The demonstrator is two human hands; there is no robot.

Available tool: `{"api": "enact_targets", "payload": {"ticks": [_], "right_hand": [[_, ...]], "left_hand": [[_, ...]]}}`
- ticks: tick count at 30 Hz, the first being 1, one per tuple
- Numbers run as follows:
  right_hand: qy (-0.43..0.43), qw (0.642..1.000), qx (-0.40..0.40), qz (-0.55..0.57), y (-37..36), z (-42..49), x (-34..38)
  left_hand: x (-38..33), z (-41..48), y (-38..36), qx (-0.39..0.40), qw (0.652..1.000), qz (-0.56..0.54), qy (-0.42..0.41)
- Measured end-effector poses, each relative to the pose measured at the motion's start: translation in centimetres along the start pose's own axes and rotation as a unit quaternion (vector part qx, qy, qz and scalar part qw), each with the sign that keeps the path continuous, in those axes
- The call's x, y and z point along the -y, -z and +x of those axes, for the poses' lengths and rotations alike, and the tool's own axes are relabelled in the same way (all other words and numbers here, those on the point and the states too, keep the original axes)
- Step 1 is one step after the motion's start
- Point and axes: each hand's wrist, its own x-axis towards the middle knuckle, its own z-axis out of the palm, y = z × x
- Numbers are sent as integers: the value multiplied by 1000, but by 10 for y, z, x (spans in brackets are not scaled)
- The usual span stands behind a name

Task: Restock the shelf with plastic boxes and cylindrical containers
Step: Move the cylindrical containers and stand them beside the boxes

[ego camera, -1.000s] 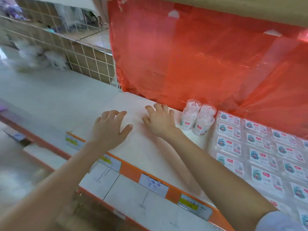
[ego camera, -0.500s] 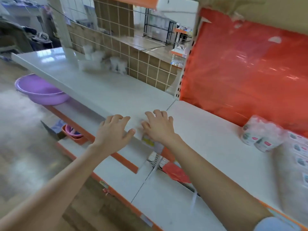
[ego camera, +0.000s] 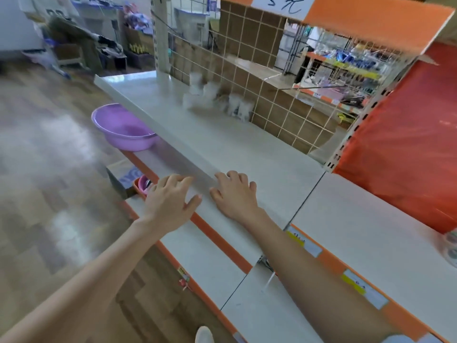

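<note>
Holding nothing, between picks: left hand (ego camera: 170, 199) and right hand (ego camera: 235, 194), fingers loosely spread, at white metal shelf (ego camera: 247, 149) front edge. Blurry clear cylindrical containers (ego camera: 212, 100) sit at its back. Next, probably: reach, grasp them.

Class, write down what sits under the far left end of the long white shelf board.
A round purple plastic basin rests on the lower shelf there. The white shelf board covers its far rim, so anything further back is hidden.
</note>
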Motion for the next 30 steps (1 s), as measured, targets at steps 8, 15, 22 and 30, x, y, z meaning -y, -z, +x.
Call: {"api": "enact_targets", "payload": {"ticks": [8,15,22,30], "right_hand": [[40,999,-20,8,-10,81,17],[20,999,-32,13,4,164,-1],[-2,999,-38,14,7,210,-24],[-69,997,-30,-3,-1,233,-55]], "left_hand": [[35,56,-6,5,1000,15,27],[45,145,0,-15,1000,8,16],[43,200,-15,-16,1000,-5,-6],[40,246,-35,4,999,-22,-42]]}}
